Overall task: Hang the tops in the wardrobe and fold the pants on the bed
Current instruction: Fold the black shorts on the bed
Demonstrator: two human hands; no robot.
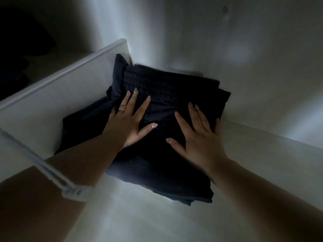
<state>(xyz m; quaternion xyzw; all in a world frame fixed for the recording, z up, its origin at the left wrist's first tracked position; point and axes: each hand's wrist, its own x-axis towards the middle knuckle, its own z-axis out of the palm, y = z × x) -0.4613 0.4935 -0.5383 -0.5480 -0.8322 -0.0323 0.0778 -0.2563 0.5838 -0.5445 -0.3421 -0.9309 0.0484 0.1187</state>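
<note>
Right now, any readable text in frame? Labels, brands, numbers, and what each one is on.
None readable.
Folded dark pants: no label or print shows; the frame is dim.
White shelf divider: plain, no markings.
Left hand and right hand lie flat on the pants, hiding part of the fabric.

— Any lettering, labels or numbers to read here?
— None that I can make out. The light is dim and nothing legible shows on any surface.
</note>
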